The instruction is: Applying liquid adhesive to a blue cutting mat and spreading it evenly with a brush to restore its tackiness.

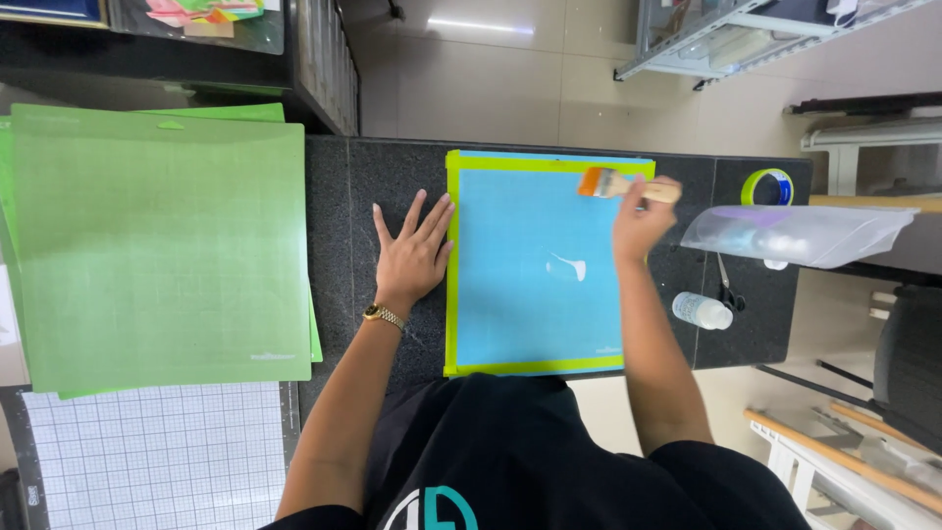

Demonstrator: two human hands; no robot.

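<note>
A blue square mat [520,294] with a yellow-green taped border lies on the dark stone counter [363,177]. A small white blob of liquid [569,266] sits near its middle. My left hand [412,253] rests flat, fingers spread, on the counter against the mat's left edge; a gold watch is on the wrist. My right hand [640,214] grips a paintbrush [618,185] with a wooden handle, orange ferrule and pale bristles, held over the mat's upper right part.
A stack of green mats [157,255] lies at left above a white gridded cutting mat [157,451]. At right are a tape roll [766,186], a clear plastic bag [795,234], scissors [726,287] and a small white bottle [702,310].
</note>
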